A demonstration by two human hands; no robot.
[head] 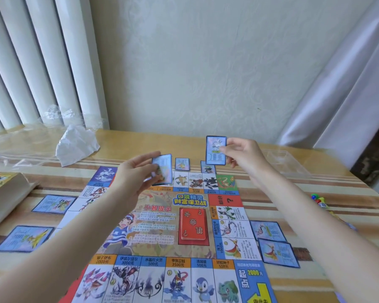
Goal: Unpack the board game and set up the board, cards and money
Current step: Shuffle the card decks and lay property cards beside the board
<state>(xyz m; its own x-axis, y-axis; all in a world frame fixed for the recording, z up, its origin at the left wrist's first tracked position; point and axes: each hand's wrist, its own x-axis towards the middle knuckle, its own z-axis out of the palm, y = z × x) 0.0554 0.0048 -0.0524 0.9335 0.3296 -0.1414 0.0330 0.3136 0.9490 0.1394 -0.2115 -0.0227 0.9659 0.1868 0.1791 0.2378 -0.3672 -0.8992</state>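
- Up above the far edge of the colourful paper game board, the right hand pinches a single blue-bordered card between thumb and fingers, holding it upright with its printed face towards the person.
- The left hand grips a small stack of blue-bordered cards, fingers curled round it, the stack tilted; part of it is hidden behind the thumb and fingers.
- The board lies flat on a table covered with a striped beige and brown cloth. A thick red deck sits on the red rectangle at the board's centre.
- More blue-bordered cards lie face up around the board: two beyond its far edge, two off its right side, two off its left side.
- The board's near edge is cut off by the frame, and both forearms hide parts of its sides.
- At the left edge, a box with a yellow printed lid is only partly in view.
- Crumpled clear plastic wrap and a white crinkled bag lie at the far left of the table; a clear shallow plastic tray sits at the far right.
- Small bright game pieces lie to the right, too small to make out.
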